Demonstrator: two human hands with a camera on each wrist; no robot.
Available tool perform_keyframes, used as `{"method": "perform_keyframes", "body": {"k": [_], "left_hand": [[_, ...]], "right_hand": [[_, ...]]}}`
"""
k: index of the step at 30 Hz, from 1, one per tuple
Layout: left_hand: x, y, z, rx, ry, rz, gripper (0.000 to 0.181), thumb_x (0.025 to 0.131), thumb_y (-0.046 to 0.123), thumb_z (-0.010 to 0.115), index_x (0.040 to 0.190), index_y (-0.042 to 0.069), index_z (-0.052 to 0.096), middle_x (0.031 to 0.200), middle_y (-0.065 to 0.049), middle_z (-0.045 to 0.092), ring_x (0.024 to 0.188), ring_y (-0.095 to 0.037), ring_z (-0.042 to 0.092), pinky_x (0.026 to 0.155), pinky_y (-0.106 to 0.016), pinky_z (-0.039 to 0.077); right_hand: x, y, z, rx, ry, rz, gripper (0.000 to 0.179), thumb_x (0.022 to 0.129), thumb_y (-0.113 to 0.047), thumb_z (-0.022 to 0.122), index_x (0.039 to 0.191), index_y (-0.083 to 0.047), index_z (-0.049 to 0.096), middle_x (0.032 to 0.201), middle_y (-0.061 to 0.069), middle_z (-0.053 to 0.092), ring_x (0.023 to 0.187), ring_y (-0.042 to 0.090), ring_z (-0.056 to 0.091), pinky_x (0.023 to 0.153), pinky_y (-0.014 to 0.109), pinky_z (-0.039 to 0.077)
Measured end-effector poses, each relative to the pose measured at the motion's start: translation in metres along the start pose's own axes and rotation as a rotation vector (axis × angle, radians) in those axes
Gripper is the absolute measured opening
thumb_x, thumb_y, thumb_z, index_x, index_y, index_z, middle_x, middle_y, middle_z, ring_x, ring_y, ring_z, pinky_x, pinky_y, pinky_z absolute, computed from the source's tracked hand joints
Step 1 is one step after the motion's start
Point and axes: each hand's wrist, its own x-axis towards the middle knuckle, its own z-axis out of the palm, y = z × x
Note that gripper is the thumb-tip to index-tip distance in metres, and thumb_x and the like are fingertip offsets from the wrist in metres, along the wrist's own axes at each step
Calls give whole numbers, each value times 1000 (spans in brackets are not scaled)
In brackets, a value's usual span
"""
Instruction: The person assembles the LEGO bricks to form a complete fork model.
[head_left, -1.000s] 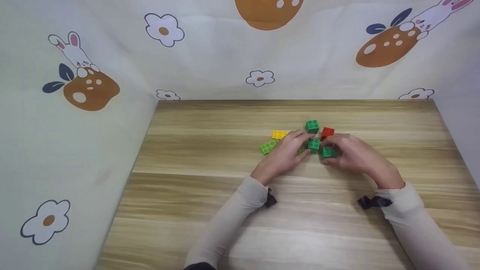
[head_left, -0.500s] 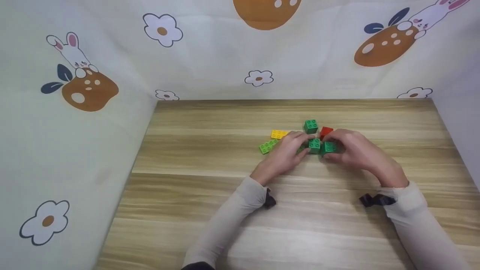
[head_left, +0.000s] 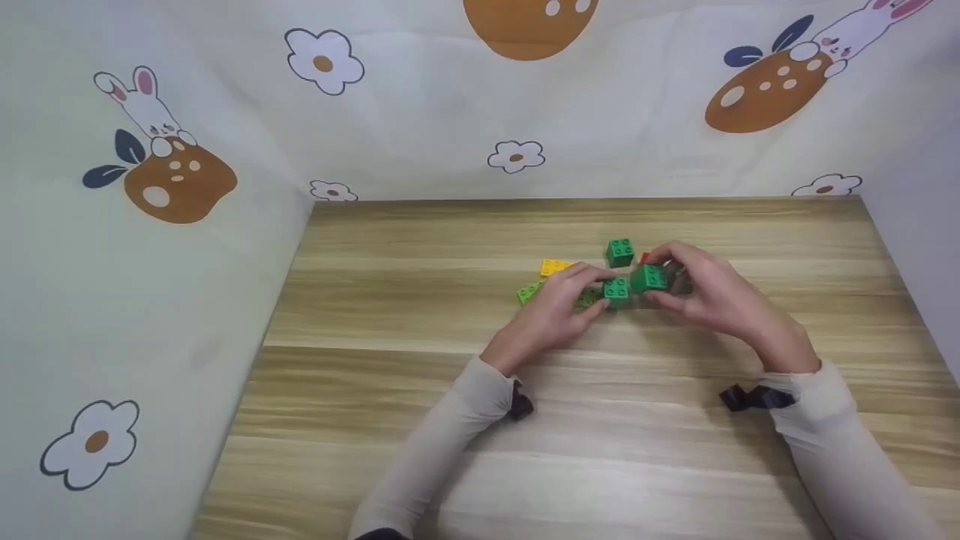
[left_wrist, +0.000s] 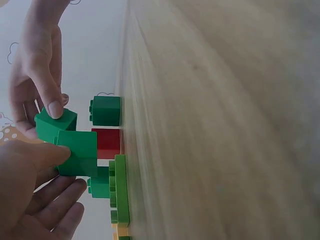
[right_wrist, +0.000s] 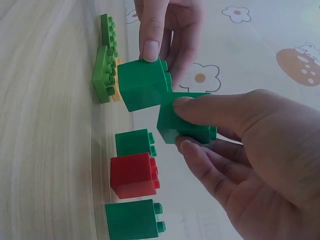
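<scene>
Left hand (head_left: 551, 304) pinches a green block (head_left: 616, 292) above the table (head_left: 600, 450), right hand (head_left: 712, 292) a second block (head_left: 648, 280) slightly higher, apparently to stack them. Next they likely need squaring up; contact is hard to judge.

No legible text, label, brand, number or sign was found in any of the three views
</scene>
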Motion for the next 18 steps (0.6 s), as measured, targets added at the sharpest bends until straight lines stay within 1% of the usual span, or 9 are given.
{"method": "perform_keyframes", "body": {"k": [3,5,8,10,13,15,18], "left_hand": [[-4,-1,-2,8,3,5,43,105,19,74,146,17,65,143,2,69,136,-13,64,118,-24,49],[-8,-3,-4,18,7,10,43,104,19,74,146,17,65,142,2,70,136,-12,63,120,-24,48],[-13,-4,-7,24,8,24,43,103,19,75,145,15,66,142,2,71,137,-13,63,120,-23,47],[-16,-5,-9,26,6,34,43,103,19,76,144,14,66,141,1,71,135,-14,64,119,-23,48],[-19,-6,-11,37,-1,52,43,102,20,77,143,13,67,139,0,73,131,-15,66,116,-23,50],[-22,-7,-12,38,-10,62,42,102,20,77,142,13,68,138,-1,73,129,-16,67,115,-23,51],[-25,-8,-13,28,-30,72,41,103,21,76,142,11,68,138,-3,73,129,-18,68,115,-24,52]], "right_hand": [[0,-2,0,-2,29,-39,45,89,-4,88,129,-6,66,112,7,75,96,19,71,80,36,63],[1,-3,1,5,46,-68,47,89,-2,87,131,-6,67,114,7,75,97,18,72,80,36,64],[1,-6,4,26,65,-106,48,88,-1,88,132,-6,68,116,6,76,96,16,72,79,37,65],[1,-7,6,39,71,-124,49,88,-1,88,132,-6,69,115,5,76,95,15,72,78,35,65],[1,-10,10,54,65,-135,49,88,-2,88,133,-7,70,113,2,76,94,16,71,79,32,65],[1,-11,13,53,56,-130,48,90,-5,88,134,-10,70,112,1,76,94,17,71,79,30,63],[0,-13,17,57,40,-124,47,93,-11,87,136,-12,70,114,-1,75,96,18,71,80,30,63]]}}
